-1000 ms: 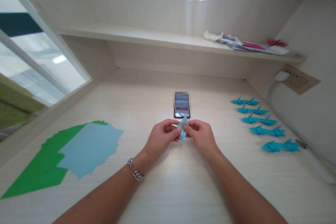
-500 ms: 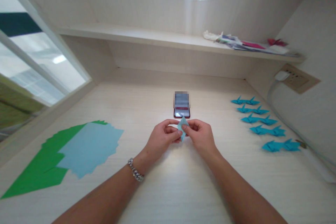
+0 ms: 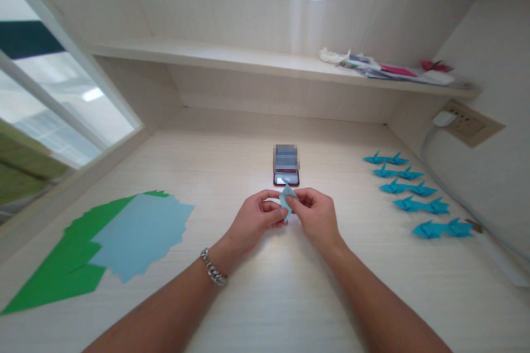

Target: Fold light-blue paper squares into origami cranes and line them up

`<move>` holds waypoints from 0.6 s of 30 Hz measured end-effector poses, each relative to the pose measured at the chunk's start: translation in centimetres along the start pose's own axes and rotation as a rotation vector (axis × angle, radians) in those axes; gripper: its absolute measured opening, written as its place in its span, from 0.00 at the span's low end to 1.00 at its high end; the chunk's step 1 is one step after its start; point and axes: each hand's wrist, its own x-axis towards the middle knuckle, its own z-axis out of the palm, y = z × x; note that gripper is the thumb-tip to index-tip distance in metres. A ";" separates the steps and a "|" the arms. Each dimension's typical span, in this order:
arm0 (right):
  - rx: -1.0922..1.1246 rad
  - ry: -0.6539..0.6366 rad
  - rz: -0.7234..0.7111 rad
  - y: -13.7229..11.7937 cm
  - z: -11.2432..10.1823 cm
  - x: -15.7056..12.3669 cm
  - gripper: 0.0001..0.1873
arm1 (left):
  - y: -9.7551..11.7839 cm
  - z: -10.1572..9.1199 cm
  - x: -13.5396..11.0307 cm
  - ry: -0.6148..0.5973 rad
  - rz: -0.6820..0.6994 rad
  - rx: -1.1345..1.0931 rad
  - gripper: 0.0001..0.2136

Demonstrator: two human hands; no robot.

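- Head view, the piece in hand: a small folded light-blue paper is midway between the left and right edges of the desk, at the near end of a phone. Whether it touches the desktop is hard to tell.
- Left hand: thumb and fingers nearly closed, pinching the paper's left side.
- Right hand: thumb pressed on the paper's face, fingers curled behind, gripping its right side.
- Doing this well, as I judge it: let the left pinch anchor the layers while the right thumb works the fold. Line up the edges and the point before pressing; on something so small, a slight skew would show. Run a thumbnail firmly along the crease, lightly near the tip, where thin paper could tear.
- Toward the desk's left edge, light-blue sheets overlap green sheets.
- Along its right edge, folded turquoise pieces form a row, well apart from the hands.
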 end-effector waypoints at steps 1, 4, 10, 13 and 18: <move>0.003 0.005 0.000 0.0 0.0 0.0 0.10 | 0.1 0.0 0.0 -0.001 -0.004 -0.007 0.22; 0.012 0.020 0.002 -0.1 0.0 0.0 0.11 | 0.2 0.0 -0.1 -0.005 -0.019 -0.027 0.22; 0.054 0.058 0.006 -0.2 0.1 0.1 0.10 | 0.2 0.1 -0.3 -0.046 -0.039 -0.069 0.21; 0.054 0.090 0.008 -0.2 0.0 0.2 0.10 | 0.2 0.1 -0.4 -0.065 -0.072 -0.064 0.15; 0.043 0.115 0.009 -0.4 -0.2 0.3 0.11 | 0.2 0.1 -0.5 -0.133 -0.188 0.033 0.10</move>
